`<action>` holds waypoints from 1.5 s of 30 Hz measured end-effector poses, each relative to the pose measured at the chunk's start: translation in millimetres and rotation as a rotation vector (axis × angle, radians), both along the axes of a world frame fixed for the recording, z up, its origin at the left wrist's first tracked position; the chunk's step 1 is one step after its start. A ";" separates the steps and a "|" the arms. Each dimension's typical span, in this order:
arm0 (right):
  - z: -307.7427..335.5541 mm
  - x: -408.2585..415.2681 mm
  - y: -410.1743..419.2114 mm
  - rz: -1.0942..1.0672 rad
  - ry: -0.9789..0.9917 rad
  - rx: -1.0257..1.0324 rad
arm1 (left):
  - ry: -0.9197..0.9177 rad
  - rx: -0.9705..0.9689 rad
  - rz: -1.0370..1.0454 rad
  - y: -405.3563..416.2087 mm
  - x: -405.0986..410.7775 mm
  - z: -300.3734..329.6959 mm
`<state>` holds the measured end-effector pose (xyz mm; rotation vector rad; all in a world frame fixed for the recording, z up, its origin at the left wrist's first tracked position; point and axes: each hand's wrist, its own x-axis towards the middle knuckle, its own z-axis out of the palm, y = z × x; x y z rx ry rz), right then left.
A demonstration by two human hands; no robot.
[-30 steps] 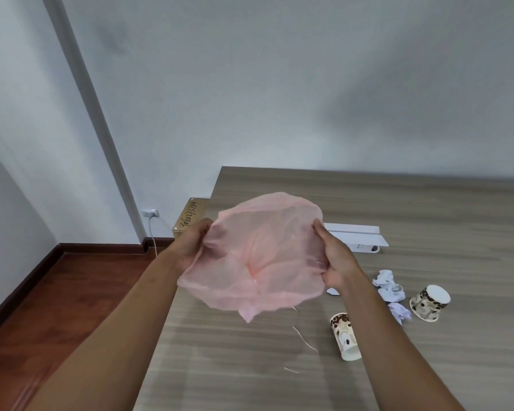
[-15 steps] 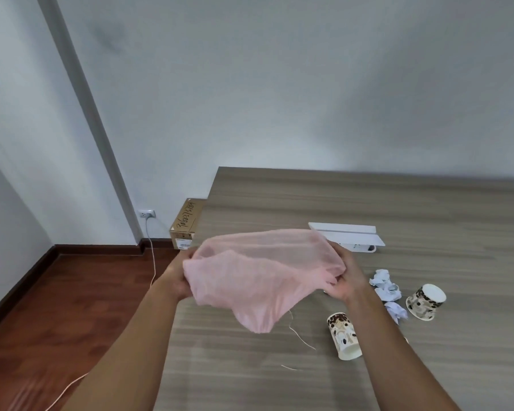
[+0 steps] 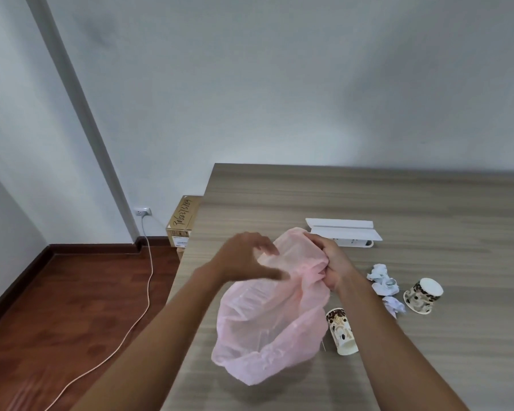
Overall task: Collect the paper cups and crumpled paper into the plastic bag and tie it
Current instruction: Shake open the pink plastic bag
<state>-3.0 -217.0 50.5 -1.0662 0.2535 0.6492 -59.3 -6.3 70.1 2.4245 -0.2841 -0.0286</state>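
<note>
hanging over tabletop [image 3: 279,197], thin pink plastic bag [image 3: 267,330], translucent, puffed, nothing visible inside. right hand [image 3: 334,266] fingers clamped on bunched bag edge; left hand [image 3: 244,259] fingers spread, touching bag top. paper cups [image 3: 341,330] and crumpled paper [image 3: 382,280] below-right of right fingers, outside bag.

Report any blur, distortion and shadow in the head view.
Head view: the left hand is motion-blurred at its fingers; the right hand, gripping the pink bag, is sharper. Wide-angle distortion slants the wall corner strip. Soft, even light; the bag casts a faint shadow on the table.
</note>
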 end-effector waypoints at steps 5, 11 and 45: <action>3.8 2.6 2.3 -0.027 -0.025 -0.197 | -0.102 0.242 0.061 -24.0 13.6 -14.5; -2.8 -4.0 -10.5 0.041 -0.644 -0.879 | -0.077 -0.222 0.448 -7.0 38.0 -0.1; -52.4 -21.6 -44.2 0.119 -0.066 -0.854 | -0.026 -0.868 1.109 102.0 34.0 -15.6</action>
